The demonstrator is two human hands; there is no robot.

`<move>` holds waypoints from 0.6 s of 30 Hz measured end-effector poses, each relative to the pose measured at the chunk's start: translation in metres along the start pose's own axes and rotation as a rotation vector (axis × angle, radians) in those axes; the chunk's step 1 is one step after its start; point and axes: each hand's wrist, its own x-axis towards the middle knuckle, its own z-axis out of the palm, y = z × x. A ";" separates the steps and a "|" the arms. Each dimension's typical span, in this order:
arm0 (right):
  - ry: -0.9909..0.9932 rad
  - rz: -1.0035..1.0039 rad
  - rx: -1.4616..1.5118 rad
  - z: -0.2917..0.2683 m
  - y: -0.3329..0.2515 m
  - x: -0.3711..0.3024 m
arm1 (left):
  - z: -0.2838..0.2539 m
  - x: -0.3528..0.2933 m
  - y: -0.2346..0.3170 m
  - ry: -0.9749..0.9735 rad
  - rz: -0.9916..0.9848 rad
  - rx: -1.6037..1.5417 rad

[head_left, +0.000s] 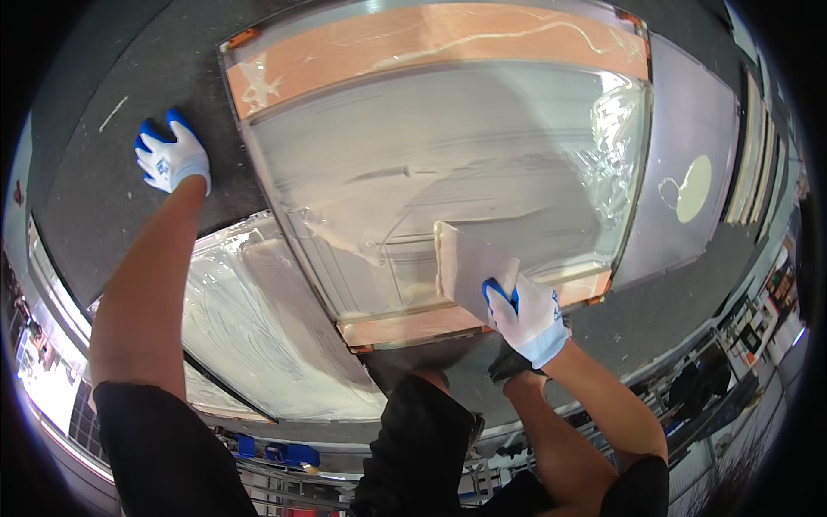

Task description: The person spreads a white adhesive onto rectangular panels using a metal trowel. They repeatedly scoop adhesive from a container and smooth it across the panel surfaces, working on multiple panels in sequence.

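My right hand (527, 319), in a white and blue work glove, grips a flat pale spreader (474, 263) by its near end. Cream paste coats the spreader's far left edge, which is over the lower middle of a large framed panel (413, 155) and seems to touch it. Cream paste is smeared in streaks over the panel's grey, glossy middle. Brown-orange strips (362, 47) run along its far and near sides. My left hand (175, 155), gloved alike, rests with fingers spread on the dark work surface (103, 172), left of the panel.
Left of my knees lies a second paste-smeared panel (250, 302), beside the framed one. To the right is a pale sheet (680, 146) with a cream puddle (693, 189) on it. Long strips (749, 155) are stacked at the far right. My bent legs (422, 439) are close to the near edge.
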 end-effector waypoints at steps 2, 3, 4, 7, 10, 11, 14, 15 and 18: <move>0.018 0.003 0.150 0.006 0.003 0.004 | -0.005 -0.012 0.011 -0.011 -0.010 0.031; 0.042 0.042 0.151 0.013 -0.014 0.005 | -0.008 -0.005 0.008 -0.012 0.011 0.035; 0.066 0.076 0.183 0.018 -0.016 0.008 | -0.012 -0.006 0.008 -0.022 -0.007 0.030; 0.161 0.144 0.321 0.034 -0.017 0.009 | -0.018 0.000 0.014 -0.056 -0.017 0.033; 0.349 0.239 0.378 0.058 -0.015 -0.007 | -0.024 -0.001 0.017 -0.085 -0.030 0.055; 0.432 0.164 0.531 0.068 -0.017 -0.017 | -0.025 -0.001 0.018 -0.105 -0.040 0.063; 0.575 0.343 0.630 0.106 -0.022 -0.039 | -0.028 -0.002 0.021 -0.129 -0.052 0.097; 0.586 0.462 0.727 0.121 -0.024 -0.041 | -0.029 -0.002 0.021 -0.142 -0.051 0.116; 0.810 0.400 0.870 0.160 -0.036 -0.025 | -0.032 0.000 0.023 -0.146 -0.045 0.124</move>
